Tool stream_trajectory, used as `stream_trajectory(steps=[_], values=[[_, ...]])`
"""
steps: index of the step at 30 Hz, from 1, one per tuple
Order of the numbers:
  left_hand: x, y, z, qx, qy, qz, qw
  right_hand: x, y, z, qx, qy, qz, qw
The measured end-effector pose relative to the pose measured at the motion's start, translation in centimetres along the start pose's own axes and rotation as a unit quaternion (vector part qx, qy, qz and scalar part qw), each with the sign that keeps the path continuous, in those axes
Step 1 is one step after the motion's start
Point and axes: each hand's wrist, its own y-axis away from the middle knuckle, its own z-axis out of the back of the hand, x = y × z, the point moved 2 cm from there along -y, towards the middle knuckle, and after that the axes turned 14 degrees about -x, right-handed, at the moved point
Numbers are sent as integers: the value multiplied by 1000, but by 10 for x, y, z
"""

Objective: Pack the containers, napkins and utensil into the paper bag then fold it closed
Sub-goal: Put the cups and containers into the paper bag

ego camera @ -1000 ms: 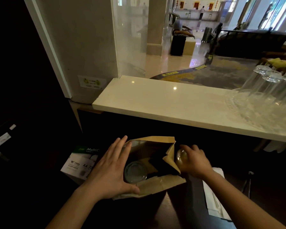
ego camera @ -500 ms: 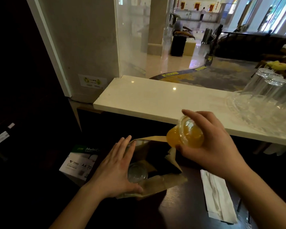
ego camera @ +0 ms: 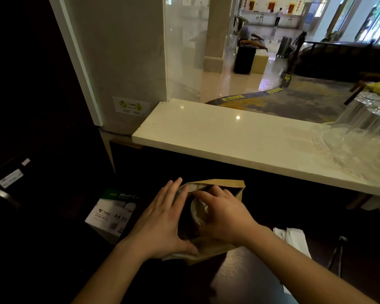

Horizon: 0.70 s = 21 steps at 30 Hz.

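Inside one paper bag (ego camera: 219, 252) — one container (ego camera: 198, 212).

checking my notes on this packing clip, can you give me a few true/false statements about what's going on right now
1. The right hand reaches into the open paper bag. True.
2. The left hand lies flat on the white counter. False: it braces the bag's left side on the dark table.
3. The napkins are packed in the bag. False: they lie on the table to the right of the bag.
4. A clear lidded container shows under the right hand's fingers inside the bag. True.
5. The bag top is folded closed. False: its mouth stands open.
6. Glasses stand upside down on the counter at right. True.
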Motion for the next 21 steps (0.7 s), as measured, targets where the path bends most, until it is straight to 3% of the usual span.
stream_trajectory(steps=[8, 21], values=[[-6, -1, 0, -5, 0, -12, 1000, -16, 5, -5, 31, 80, -46, 995], [-26, -6, 0, 5, -24, -46, 999, -26, 4, -31, 132, 123, -23, 983]])
